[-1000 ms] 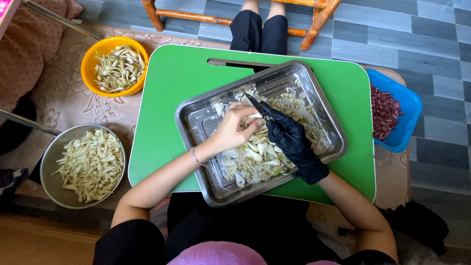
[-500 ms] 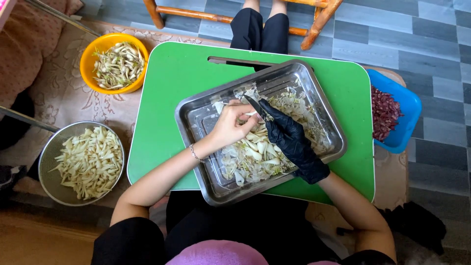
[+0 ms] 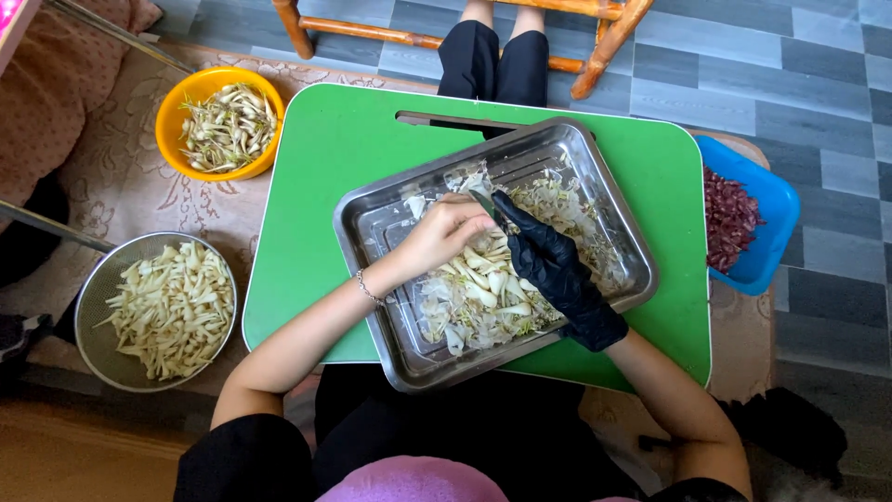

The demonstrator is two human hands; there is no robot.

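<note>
Over the steel tray [image 3: 390, 218] that sits on our green desk [image 3: 325, 177], our bare left hand [image 3: 444, 234] has its grip pinched on a pale piece from the heap of white peeled pieces [image 3: 483, 288] filling the tray, while our black-gloved right hand [image 3: 553, 265] is clenched around a small knife [image 3: 485, 203] right beside it. Left of the tray stand a yellow bowl [image 3: 177, 107] and a metal bowl [image 3: 93, 288] of pale pieces; right of it a blue tub [image 3: 776, 209] of dark red bits

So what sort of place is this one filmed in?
Probably a home floor used for food prep. A green plastic lap table sits over grey floor tiles and a patterned mat, with a wooden chair's legs beyond.
</note>
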